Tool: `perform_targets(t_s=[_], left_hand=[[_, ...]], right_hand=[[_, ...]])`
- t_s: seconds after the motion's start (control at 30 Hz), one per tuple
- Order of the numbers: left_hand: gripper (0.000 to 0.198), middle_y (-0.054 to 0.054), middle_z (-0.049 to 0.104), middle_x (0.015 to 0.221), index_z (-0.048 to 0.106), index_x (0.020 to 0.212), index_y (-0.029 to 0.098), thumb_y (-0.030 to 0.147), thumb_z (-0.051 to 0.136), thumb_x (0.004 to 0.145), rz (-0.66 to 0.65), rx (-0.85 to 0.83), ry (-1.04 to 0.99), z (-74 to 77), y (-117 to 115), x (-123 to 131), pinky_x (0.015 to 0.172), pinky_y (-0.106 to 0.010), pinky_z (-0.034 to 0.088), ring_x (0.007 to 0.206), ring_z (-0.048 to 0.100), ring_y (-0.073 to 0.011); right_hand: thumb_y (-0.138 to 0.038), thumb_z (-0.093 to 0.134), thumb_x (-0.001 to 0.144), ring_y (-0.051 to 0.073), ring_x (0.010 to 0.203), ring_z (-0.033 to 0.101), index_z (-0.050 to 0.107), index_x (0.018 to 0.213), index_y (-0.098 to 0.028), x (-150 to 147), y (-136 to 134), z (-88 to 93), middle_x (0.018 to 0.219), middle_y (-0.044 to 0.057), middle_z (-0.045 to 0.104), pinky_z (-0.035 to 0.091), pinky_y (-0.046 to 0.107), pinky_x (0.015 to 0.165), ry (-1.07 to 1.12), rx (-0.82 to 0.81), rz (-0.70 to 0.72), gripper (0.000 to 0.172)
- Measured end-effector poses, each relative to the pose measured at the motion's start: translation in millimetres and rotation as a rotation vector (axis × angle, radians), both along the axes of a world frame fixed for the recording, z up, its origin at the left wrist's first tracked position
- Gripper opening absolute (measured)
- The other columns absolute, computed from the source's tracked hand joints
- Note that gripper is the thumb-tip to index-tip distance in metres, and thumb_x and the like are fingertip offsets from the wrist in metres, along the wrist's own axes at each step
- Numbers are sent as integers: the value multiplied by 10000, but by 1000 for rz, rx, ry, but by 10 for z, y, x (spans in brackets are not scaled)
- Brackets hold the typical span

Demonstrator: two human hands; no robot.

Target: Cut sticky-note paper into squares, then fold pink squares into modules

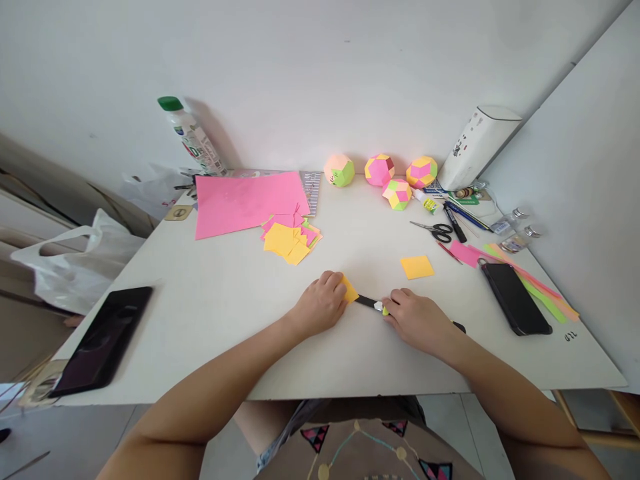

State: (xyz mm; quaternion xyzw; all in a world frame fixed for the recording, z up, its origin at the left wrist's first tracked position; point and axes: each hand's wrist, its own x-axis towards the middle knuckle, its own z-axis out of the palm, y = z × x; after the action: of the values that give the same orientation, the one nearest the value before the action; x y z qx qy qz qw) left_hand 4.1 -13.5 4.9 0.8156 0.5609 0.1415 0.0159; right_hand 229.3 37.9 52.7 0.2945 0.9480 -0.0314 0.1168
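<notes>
We are pinching a small yellow paper (350, 291) with our left hand (320, 305), fingers shut on it, near the front of the table (225, 313). Our right hand (419, 321) is curling tight around a black tool (369, 302) that is touching the paper. Four paper balls (379, 169) are standing done at the back. A pile of squares (290, 241) is still lying flat.

The right hand (417, 320) covers most of a thin black stick-shaped tool (367, 302), so I cannot tell what it is. Just left of the right hand, the left hand (320, 307) hides most of a small orange paper square (350, 291). Far to the right of the right hand, tiny black writing (571, 337) is too small to read.
</notes>
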Motion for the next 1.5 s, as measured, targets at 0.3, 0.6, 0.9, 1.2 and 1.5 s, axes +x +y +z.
perform_targets(t_s=[0.3, 0.6, 0.9, 1.2, 1.5], left_hand=[[105, -153, 523, 1097, 481, 793, 170, 194, 421, 875, 10, -13, 5, 14, -7, 3, 665, -394, 537, 972, 498, -265], [109, -107, 508, 932, 477, 756, 173, 171, 442, 859, 21, -4, -17, -6, -5, -1, 645, -347, 531, 906, 485, -235], [200, -69, 510, 778, 458, 668, 181, 149, 438, 865, -44, 65, -36, -40, -1, -18, 530, -273, 473, 853, 503, -212], [234, -36, 499, 673, 474, 611, 172, 155, 471, 845, -62, 177, 19, -39, 8, -35, 580, -288, 428, 696, 478, -169], [209, -51, 519, 693, 515, 647, 168, 204, 469, 848, -63, 145, 25, -36, 2, -31, 543, -283, 394, 703, 489, -184]], right_hand=[[-208, 475, 925, 231, 917, 567, 605, 1079, -109, -56, 15, -21, 997, 136, 609, 479, 288, 635, 19, 14, -8, 225], [-216, 458, 930, 231, 924, 558, 610, 1087, -109, -93, 40, -35, 1011, 135, 614, 465, 284, 624, 27, 32, -23, 243], [-203, 432, 933, 228, 913, 548, 613, 1091, -107, -124, 49, -62, 1018, 137, 613, 458, 289, 631, 49, 42, -38, 259], [-204, 442, 933, 220, 884, 531, 608, 1057, -109, -227, 85, -131, 976, 129, 604, 402, 274, 576, 80, 73, -56, 229], [-173, 383, 950, 219, 821, 500, 610, 1077, -68, -350, 198, -333, 928, 139, 602, 340, 292, 533, 198, 216, -31, 280]])
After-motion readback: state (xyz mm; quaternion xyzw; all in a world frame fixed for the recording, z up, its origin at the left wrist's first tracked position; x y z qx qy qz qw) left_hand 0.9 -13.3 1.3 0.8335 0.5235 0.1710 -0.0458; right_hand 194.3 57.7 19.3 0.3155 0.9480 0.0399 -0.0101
